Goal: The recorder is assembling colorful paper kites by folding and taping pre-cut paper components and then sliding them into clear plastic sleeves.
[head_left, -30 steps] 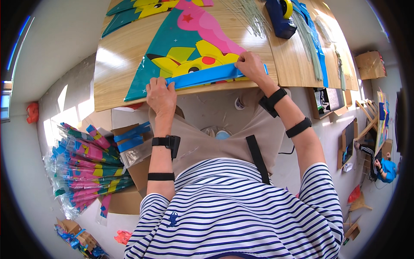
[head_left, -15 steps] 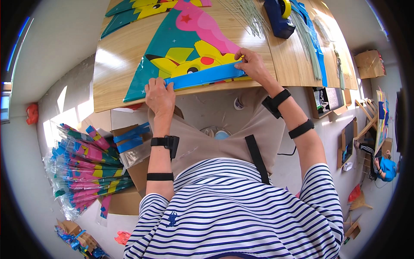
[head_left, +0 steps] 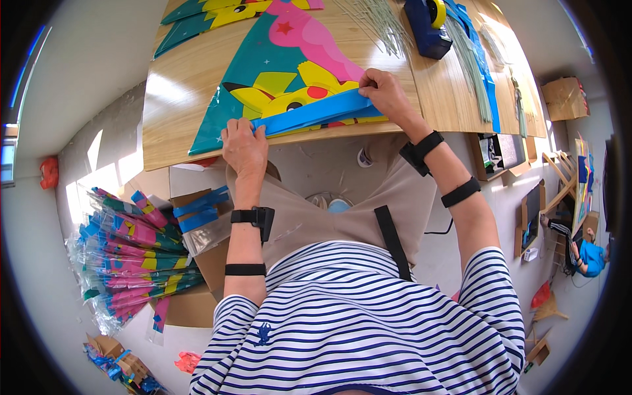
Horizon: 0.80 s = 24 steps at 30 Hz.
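Note:
A teal plastic kite sheet (head_left: 276, 62) with yellow and pink cartoon print lies flat on the wooden table (head_left: 178, 92), its wide edge at the near rim. Across that edge runs a long blue strip (head_left: 309, 113). My left hand (head_left: 242, 143) pinches the strip's left end at the table edge. My right hand (head_left: 385, 92) pinches its right end, pressing it against the sheet.
A blue tape dispenser (head_left: 424, 26) and a bundle of thin pale rods (head_left: 382, 20) sit at the table's far side, with blue strips (head_left: 484, 72) on the right. Folded printed kites (head_left: 131, 263) are heaped on the floor at my left beside a cardboard box (head_left: 204, 217). Another person (head_left: 582, 247) sits far right.
Both hands stay on the blue strip. My right hand has slid slightly along its right end and the strip lies flatter against the sheet's edge.

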### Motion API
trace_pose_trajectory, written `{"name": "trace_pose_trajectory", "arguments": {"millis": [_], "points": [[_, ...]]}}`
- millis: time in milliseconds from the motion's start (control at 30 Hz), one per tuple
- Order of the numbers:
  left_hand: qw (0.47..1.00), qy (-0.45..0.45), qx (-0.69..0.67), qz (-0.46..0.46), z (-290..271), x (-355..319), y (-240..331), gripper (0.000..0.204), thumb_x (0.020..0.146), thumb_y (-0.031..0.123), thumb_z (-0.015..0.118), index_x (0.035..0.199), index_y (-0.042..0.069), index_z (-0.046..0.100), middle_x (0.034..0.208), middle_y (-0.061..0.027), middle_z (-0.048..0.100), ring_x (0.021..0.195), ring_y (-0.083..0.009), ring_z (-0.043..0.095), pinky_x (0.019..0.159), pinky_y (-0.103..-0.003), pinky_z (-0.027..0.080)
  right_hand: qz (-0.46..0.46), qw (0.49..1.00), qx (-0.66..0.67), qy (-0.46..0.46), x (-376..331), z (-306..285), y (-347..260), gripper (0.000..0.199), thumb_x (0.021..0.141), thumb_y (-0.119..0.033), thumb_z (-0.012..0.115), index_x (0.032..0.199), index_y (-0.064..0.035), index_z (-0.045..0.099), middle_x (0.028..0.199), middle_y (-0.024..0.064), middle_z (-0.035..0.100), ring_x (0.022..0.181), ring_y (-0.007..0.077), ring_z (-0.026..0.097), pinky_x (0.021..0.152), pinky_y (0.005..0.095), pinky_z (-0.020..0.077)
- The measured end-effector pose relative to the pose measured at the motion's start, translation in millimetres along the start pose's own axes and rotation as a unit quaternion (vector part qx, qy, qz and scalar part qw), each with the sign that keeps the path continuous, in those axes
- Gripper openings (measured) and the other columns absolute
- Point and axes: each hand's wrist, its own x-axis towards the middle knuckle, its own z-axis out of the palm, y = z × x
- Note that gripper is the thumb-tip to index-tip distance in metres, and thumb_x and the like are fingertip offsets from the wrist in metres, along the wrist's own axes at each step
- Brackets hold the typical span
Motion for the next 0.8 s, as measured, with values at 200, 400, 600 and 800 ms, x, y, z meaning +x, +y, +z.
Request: {"name": "trace_pose_trajectory", "arguments": {"millis": [200,400,600,800], "points": [[1.0,0.011,-0.008,0.0,1,-1,1,0.025,0.085,0.026,0.08,0.089,0.008,0.064,0.1,-0.0107,0.06,0.099,-0.0351,0.059,0.083,-0.047,0.052,-0.086,0.994,-0.053,0.048,-14,13,13,0.012,0.081,0.002,0.069,0.091,0.0016,0.062,0.083,0.0194,0.067,0.078,0.036,0.066,0.072,0.0417,0.0518],[1.0,0.008,-0.005,-0.001,1,-3,1,0.025,0.086,0.027,0.078,0.091,0.008,0.063,0.102,-0.0108,0.059,0.101,-0.0348,0.058,0.083,-0.047,0.052,-0.127,0.986,-0.087,0.068,-24,21,23,0.011,0.085,0.002,0.067,0.094,0.0016,0.06,0.087,0.0194,0.067,0.083,0.0378,0.066,0.074,0.0434,0.0513],[1.0,0.009,0.0,0.002,4,-4,-1,0.026,0.087,0.028,0.078,0.093,0.008,0.063,0.103,-0.0107,0.059,0.101,-0.0347,0.058,0.083,-0.047,0.052,-0.133,0.982,-0.122,0.063,-30,25,26,0.01,0.085,0.0,0.067,0.091,-0.0012,0.06,0.091,0.0189,0.066,0.088,0.0406,0.064,0.077,0.0477,0.0507],[1.0,0.013,0.01,0.006,5,-5,1,0.026,0.087,0.029,0.078,0.094,0.009,0.064,0.103,-0.0107,0.059,0.102,-0.0347,0.058,0.083,-0.047,0.052,-0.178,0.957,-0.212,0.088,-35,33,32,0.009,0.083,-0.003,0.065,0.091,-0.004,0.06,0.089,0.0161,0.062,0.088,0.0366,0.063,0.077,0.0449,0.0509]]}}
